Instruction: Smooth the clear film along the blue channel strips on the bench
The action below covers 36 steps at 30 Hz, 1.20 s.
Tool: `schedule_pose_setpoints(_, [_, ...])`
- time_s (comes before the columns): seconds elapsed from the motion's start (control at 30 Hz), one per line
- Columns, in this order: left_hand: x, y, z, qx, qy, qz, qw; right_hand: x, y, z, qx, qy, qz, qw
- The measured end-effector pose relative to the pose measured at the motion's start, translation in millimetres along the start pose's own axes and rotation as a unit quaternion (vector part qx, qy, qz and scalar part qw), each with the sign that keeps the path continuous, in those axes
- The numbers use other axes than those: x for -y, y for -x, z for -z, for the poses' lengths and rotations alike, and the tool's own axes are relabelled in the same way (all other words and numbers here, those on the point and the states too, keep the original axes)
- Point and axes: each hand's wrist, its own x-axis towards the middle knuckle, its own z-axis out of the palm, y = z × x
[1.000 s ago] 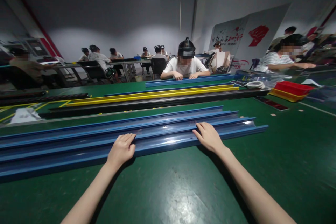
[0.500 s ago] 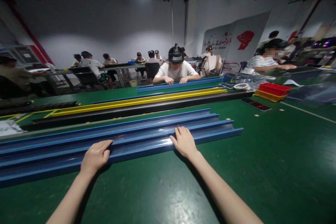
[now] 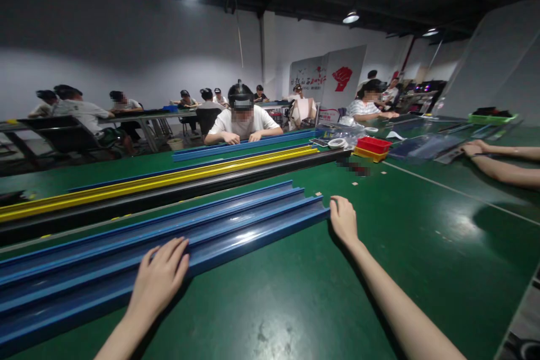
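Observation:
Several long blue channel profiles [image 3: 248,237] lie side by side on the green table [image 3: 295,292], running off to the left. My left hand [image 3: 162,273] rests on the nearest profile, fingers stretched out over its front wall. At the profiles' right end is my right hand [image 3: 343,219], its fingertips against the nearest one's end. Its fingers are extended and not wrapped round anything; the thumb is hard to see.
Beyond lie a yellow profile [image 3: 236,167] and a black profile [image 3: 270,167]. A red bin [image 3: 373,145] stands on a yellow bin [image 3: 367,156] at the back right. A co-worker [image 3: 242,118] sits opposite; another person's hands [image 3: 472,149] work at the right.
My right hand has moved right along the nearest blue profile to its end. My left hand's fingers have spread out on it. The view has turned right, bringing another person's arms into sight.

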Motion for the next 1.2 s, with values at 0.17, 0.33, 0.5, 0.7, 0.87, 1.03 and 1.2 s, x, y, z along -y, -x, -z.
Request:
schedule_pose_setpoints(0.17, [-126, -45, -25, 0.011, 0.066, -0.030, 0.997, -83, -28, 9, 0.064, 0.143, -0.089, 0.984])
schedule_pose_setpoints(0.33, [-207, -63, -37, 0.013, 0.128, -0.020, 0.991, -116, -69, -1, 0.105, 0.236, -0.057, 0.964])
schedule_pose_setpoints(0.5, [-215, -65, -47, 0.038, 0.124, -0.013, 0.992, -132, -117, -20, 0.112, 0.279, -0.073, 0.951])
schedule_pose_setpoints(0.7, [-211, -63, -52, 0.041, 0.103, -0.020, 0.994, -153, -156, -37, 0.084, 0.294, -0.100, 0.947])
schedule_pose_setpoints(0.87, [-211, -64, -50, 0.028, 0.088, -0.028, 0.995, -161, -166, -43, 0.086, 0.300, -0.111, 0.944])
schedule_pose_setpoints(1.03, [-212, -65, -46, 0.026, 0.073, -0.028, 0.997, -165, -168, -44, 0.099, 0.300, -0.129, 0.940])
schedule_pose_setpoints(1.2, [-215, -66, -43, 0.021, 0.070, -0.016, 0.997, -168, -171, -43, 0.104, 0.309, -0.109, 0.939])
